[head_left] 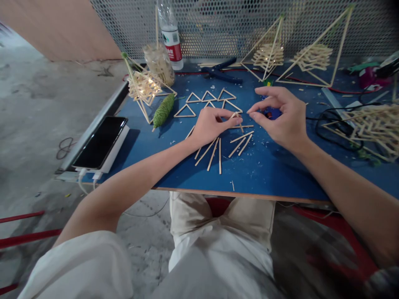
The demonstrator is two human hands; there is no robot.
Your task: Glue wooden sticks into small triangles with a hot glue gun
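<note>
My left hand [212, 126] rests on the blue table [268, 170] and pinches a thin wooden stick [236, 116] between thumb and fingers. My right hand [282, 114] hovers just to the right, fingers spread, thumb and forefinger tips close to the same stick; whether they touch it I cannot tell. Several loose sticks [218, 151] lie under and in front of my left hand. Behind the hands lie several small stick triangles [208, 101].
A green yarn bobbin [163, 110], a stick pyramid [144, 88], a jar [159, 63] and a bottle [170, 35] stand at the back left. Blue pliers [222, 70] and two tall pyramids [311, 54] are behind. A phone [101, 142] lies left; cables [335, 131] and a stick pile [375, 124] right.
</note>
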